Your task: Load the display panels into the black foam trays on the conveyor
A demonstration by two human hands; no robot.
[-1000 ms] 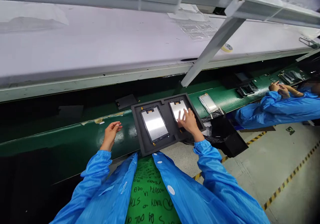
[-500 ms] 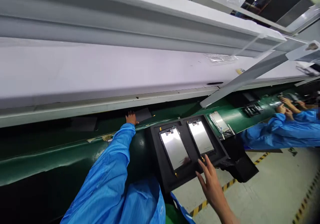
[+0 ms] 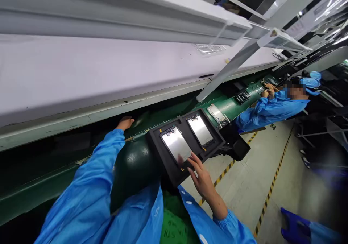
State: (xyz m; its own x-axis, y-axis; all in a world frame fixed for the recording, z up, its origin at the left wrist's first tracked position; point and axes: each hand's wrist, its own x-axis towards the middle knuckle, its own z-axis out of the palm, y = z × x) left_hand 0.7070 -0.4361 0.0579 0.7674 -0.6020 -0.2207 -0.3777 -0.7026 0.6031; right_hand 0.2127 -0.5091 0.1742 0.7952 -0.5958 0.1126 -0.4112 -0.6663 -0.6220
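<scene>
A black foam tray (image 3: 176, 178) lies tilted across the belt's near edge. Two flat display panels with shiny silver faces rest in its recesses, a left panel (image 3: 175, 142) and a right panel (image 3: 200, 131), each with small orange tabs. My right hand (image 3: 202, 180) is at the left panel's lower right corner, fingers stretched and apart; whether the fingertips touch it I cannot tell. Beyond the tray's upper left, my left hand (image 3: 125, 123) is over the green belt with its fingers curled. What it holds, if anything, is lost in shadow and blur.
On the green belt (image 3: 228, 110), another silver panel (image 3: 216, 114) and black parts (image 3: 242, 96) lie further right. A co-worker in blue (image 3: 274, 110) works there. A white shelf (image 3: 108, 73) and slanted grey post (image 3: 228, 70) overhang the belt. A black box (image 3: 239, 148) is beside the tray.
The view has swung right. My left hand has come off the dark flat sheet it was touching and curled. My right hand has moved from below the right panel to the left panel's corner.
</scene>
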